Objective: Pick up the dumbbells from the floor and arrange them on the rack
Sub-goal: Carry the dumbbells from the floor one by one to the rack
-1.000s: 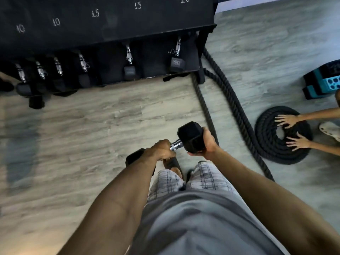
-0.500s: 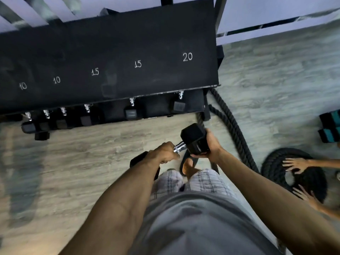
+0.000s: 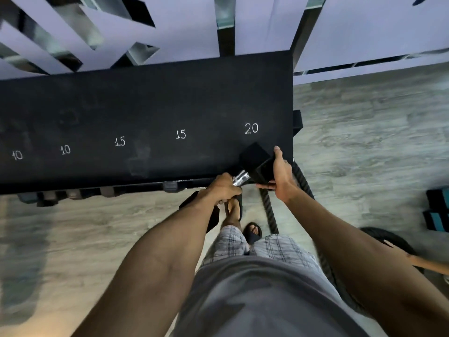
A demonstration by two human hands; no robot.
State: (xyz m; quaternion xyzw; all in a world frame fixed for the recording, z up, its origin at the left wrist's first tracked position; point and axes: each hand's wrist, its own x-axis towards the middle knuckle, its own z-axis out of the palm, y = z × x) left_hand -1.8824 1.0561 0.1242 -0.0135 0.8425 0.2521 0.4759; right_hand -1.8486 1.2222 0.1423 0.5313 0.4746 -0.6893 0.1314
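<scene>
Fingers of the left hand [image 3: 224, 188] curl round the shiny bar of the hex dumbbell [image 3: 255, 161]; the right hand [image 3: 281, 176] hugs its head. The 20 mark [image 3: 251, 128] on the rack [image 3: 145, 113] sits just past them. Best to lower it slowly, flat.

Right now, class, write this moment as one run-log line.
stage: placing | left grip: holds dumbbell handle | right grip: holds dumbbell head | location: rack edge by 20 mark | set down: cannot tell

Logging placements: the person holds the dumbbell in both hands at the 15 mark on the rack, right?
No. The head view shows the dumbbell, held in the left hand and right hand, at the 20 mark on the rack, not a 15.
</scene>
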